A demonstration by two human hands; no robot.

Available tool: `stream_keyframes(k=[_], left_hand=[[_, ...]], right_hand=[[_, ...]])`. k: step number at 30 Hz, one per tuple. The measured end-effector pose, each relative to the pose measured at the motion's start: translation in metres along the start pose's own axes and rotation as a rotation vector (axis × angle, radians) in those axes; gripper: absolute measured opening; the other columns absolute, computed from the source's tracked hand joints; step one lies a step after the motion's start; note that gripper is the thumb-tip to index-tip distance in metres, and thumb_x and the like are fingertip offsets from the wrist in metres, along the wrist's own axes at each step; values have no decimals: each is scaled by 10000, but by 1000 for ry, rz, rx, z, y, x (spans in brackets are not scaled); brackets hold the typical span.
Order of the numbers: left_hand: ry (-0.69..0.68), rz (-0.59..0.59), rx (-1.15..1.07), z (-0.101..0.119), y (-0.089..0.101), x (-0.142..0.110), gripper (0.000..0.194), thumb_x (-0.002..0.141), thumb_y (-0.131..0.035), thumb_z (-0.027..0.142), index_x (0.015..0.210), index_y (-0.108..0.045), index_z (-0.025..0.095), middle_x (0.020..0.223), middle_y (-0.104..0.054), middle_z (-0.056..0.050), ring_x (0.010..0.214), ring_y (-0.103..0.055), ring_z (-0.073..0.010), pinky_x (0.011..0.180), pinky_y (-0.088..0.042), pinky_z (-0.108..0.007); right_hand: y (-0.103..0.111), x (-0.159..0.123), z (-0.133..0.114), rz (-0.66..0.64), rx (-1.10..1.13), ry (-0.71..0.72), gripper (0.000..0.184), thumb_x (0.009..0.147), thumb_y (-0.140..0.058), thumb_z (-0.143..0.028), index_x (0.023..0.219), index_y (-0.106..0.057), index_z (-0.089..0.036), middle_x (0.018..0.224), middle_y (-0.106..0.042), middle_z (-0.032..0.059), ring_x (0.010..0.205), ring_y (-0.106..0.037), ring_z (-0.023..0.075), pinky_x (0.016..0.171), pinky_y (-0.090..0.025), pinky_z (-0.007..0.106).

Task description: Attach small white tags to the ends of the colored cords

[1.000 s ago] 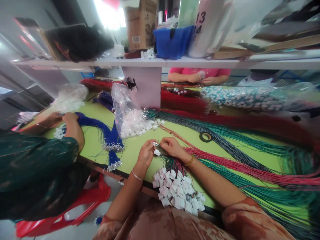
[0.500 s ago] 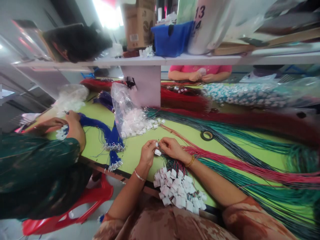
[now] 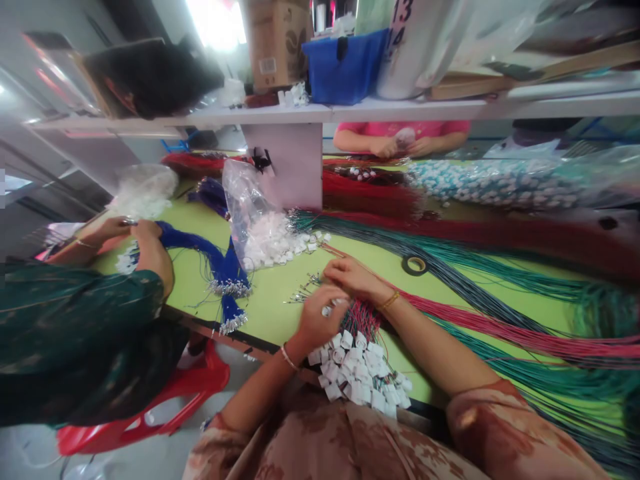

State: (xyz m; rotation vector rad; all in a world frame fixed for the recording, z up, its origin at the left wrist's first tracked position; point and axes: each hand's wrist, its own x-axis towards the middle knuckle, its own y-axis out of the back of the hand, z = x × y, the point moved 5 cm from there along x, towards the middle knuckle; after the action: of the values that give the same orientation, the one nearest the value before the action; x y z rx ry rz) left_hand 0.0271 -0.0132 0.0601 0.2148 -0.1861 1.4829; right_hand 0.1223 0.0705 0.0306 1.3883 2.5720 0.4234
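The left hand [image 3: 323,319] is curled almost closed, and between its fingers there is a small white connector [image 3: 327,311] — perhaps more than one, as the view is blurred there. The right hand [image 3: 353,276] is just beside it, with bent fingers; I cannot tell what it holds. Bare wire ends [image 3: 304,291] lie on the green table [image 3: 273,293], to the left of the right hand. Below both hands is a pile of white connectors [image 3: 357,373], at the table edge. A plastic bag [image 3: 247,220] with white pieces stands behind the hands, and a black tape roll [image 3: 415,265] lies near the grey wires [image 3: 455,287].
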Motion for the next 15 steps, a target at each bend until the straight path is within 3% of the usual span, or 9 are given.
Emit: stream_keyframes(k=[2,3,5,6,8,11,13,15], left_hand=[[-132,-408,83,21,-35,-14,97,760,-676,287,809,-738,231,864,-715,-100,856,-641,-234,844,-494,-359],[-188,-553,106,27,-48,-22,114,772,-659,274,839,-744,238,877,-721,-101,840,-647,-232,836,-499,-359],[-253,-660,118,32,-59,-30,154,768,-665,261,898,-746,245,910,-724,-105,818,-653,-229,821,-502,-358],[-249,-629,110,31,-57,-29,170,749,-690,260,909,-746,243,918,-722,-108,821,-653,-232,830,-497,-363],[-174,-447,85,20,-37,-18,175,702,-740,256,875,-746,231,907,-711,-116,859,-644,-247,874,-473,-379],[-37,38,159,-7,27,15,99,726,-706,242,817,-730,212,912,-676,-123,959,-594,-262,941,-417,-388],[14,283,401,-24,71,39,123,771,-643,228,870,-708,196,926,-639,-124,985,-560,-270,934,-398,-387],[71,335,707,-41,100,61,129,804,-580,209,872,-683,168,917,-605,-132,970,-546,-282,905,-391,-393]], right_hand=[[-9,0,-3,-49,-211,24,169,785,-542,-305,718,-568,-152,665,-597,5,591,-479,102,562,-342,211],[-15,-1,-4,-55,-352,32,120,759,-573,-267,724,-581,-152,693,-613,13,611,-486,107,573,-335,214],[-28,-3,-5,-28,-590,19,55,760,-575,-208,743,-598,-161,749,-636,31,644,-502,120,587,-322,225],[-33,-4,-5,-22,-665,3,56,779,-559,-191,755,-603,-165,774,-644,40,658,-514,128,593,-322,231],[-43,-7,-4,-49,-744,-38,111,830,-512,-169,782,-612,-164,836,-662,67,702,-547,149,614,-342,244],[-49,-10,-4,-68,-835,-57,165,884,-469,-192,924,-618,-133,963,-667,134,811,-594,198,682,-390,270],[-49,-12,-7,-37,-901,-56,223,909,-425,-207,1016,-594,-111,1005,-656,165,858,-609,226,715,-408,292],[-50,-12,-8,-34,-937,-66,246,922,-395,-220,1043,-579,-110,1007,-651,169,865,-620,241,714,-416,305]])
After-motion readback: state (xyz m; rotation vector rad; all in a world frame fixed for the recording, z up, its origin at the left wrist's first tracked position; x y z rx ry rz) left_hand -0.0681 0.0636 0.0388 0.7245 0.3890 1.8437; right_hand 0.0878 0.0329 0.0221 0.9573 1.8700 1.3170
